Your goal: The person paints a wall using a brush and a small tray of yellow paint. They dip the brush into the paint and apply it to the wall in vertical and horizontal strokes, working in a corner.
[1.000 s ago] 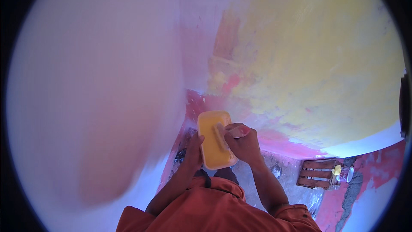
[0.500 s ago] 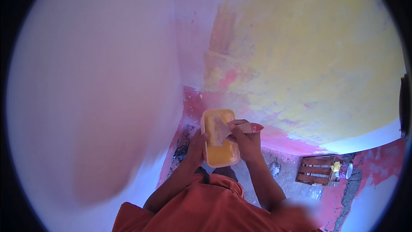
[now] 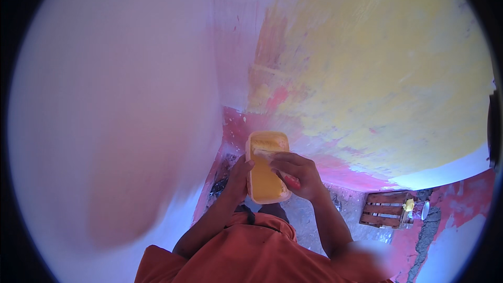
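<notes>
A long plastic tub (image 3: 248,181) with rounded corners is held up in front of my waist, a yellow paste (image 3: 265,186) spread inside it. My left hand (image 3: 240,178) grips its left wall, thumb over the rim. In my right hand (image 3: 299,172) is a putty knife (image 3: 292,181); the red end of its handle shows below the palm. Its pale blade lies over the far half of the tub, partly hidden by my fingers, its edge down at the paste.
A white wall (image 3: 131,73) stands close on the left. Ahead is a wall (image 3: 367,73) patchily covered in yellow, pink below. On the floor to the right are a wooden crate (image 3: 385,209) and a white-rimmed bucket (image 3: 425,209) with a yellow thing beside it.
My right hand has turned the putty knife over, so its red handle end now points down toward me instead of right. The blade has moved to the far part of the tub.
</notes>
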A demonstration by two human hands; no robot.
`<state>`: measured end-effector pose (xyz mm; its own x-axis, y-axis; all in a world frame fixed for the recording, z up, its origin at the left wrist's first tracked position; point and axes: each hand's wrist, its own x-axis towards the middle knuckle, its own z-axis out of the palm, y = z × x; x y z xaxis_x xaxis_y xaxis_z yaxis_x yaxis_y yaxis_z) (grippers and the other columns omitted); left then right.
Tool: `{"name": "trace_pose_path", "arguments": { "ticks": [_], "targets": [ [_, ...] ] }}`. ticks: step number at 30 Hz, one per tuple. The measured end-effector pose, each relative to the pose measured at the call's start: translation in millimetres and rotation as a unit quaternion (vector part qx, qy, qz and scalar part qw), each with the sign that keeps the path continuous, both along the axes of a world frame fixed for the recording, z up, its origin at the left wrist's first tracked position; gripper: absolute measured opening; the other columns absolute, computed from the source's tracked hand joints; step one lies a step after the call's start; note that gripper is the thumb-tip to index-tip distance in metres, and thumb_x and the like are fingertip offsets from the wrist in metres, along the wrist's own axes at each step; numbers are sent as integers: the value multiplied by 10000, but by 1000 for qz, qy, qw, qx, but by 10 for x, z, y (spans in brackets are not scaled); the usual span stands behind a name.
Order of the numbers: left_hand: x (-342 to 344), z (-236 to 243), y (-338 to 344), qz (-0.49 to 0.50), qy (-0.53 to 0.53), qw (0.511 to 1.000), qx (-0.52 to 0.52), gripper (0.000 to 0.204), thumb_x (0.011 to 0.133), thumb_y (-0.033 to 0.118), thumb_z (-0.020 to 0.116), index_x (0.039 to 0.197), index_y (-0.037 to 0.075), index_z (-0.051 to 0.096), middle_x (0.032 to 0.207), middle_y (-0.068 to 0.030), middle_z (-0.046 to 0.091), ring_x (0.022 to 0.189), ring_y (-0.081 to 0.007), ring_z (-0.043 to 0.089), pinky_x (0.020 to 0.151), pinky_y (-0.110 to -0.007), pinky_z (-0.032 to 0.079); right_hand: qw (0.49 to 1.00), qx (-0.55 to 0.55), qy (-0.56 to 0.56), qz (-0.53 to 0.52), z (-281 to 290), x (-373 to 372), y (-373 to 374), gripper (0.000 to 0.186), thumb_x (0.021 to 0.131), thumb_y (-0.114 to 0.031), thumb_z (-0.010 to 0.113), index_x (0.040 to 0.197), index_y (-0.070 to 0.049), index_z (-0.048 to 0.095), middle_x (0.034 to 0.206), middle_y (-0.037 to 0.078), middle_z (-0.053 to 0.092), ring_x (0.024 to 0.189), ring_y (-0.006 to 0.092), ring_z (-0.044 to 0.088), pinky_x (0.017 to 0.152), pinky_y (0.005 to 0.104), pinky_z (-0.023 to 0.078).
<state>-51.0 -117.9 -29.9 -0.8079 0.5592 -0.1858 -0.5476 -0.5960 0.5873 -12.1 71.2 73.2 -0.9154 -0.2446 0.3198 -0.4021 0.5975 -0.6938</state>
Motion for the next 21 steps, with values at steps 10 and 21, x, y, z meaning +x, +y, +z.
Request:
{"name": "trace_pose_path", "arguments": {
  "ticks": [10, 21],
  "targets": [
    [17, 82, -9, -7, 0, 1000, 5, 649, 911, 342, 616, 1403, -8, 379, 1267, -146, 555, 1152, -227, 591, 964, -366, 519, 991, 95, 92, -17, 104, -46, -4, 301, 760, -125, 754, 1058, -95, 734, 1099, 121, 698, 1077, 331, 664, 895, 402, 553],
    [-29, -43, 0, -11, -1, 1000, 13, 677, 889, 324, 640, 1406, -28, 380, 1280, -160, 563, 1157, -243, 600, 969, -371, 519, 997, 25, 49, -49, 210, -58, 0, 271, 787, -52, 776, 1053, -63, 725, 1071, 145, 710, 968, 321, 705, 837, 358, 573]
  ]
}}
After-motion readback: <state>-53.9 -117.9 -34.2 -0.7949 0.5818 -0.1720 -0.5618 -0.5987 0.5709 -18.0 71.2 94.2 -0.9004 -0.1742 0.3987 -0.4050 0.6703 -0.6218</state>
